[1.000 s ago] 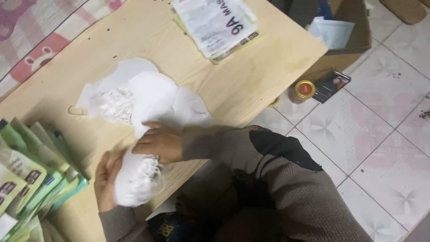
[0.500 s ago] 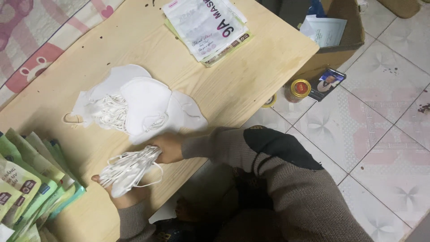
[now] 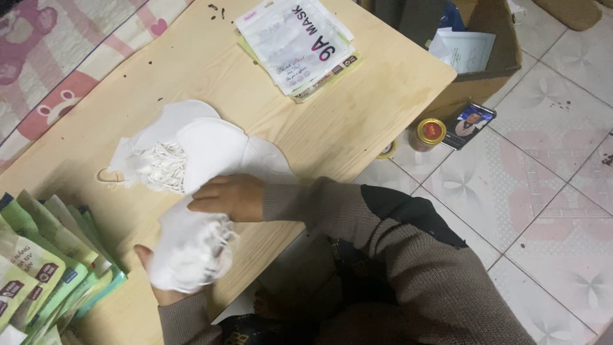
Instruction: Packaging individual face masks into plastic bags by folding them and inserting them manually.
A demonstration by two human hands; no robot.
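Note:
My left hand (image 3: pixel 156 281) lies under a small stack of white face masks (image 3: pixel 188 249) with tangled ear loops, holding it near the table's front edge. My right hand (image 3: pixel 230 195) rests on top of that stack, fingers curled over its upper edge. Just beyond it lies a loose pile of white masks (image 3: pixel 185 150) spread on the light wooden table (image 3: pixel 357 121).
Green and white filled packets (image 3: pixel 45 275) fan out at the left. A stack of flat white packages (image 3: pixel 297 45) lies at the far side. On the tiled floor stand a cardboard box (image 3: pixel 485 64), a small jar (image 3: pixel 429 133) and a dark card (image 3: pixel 469 124).
The stack in my hands has turned from edge-on to flat, and my right hand has moved onto its top. The view has shifted slightly.

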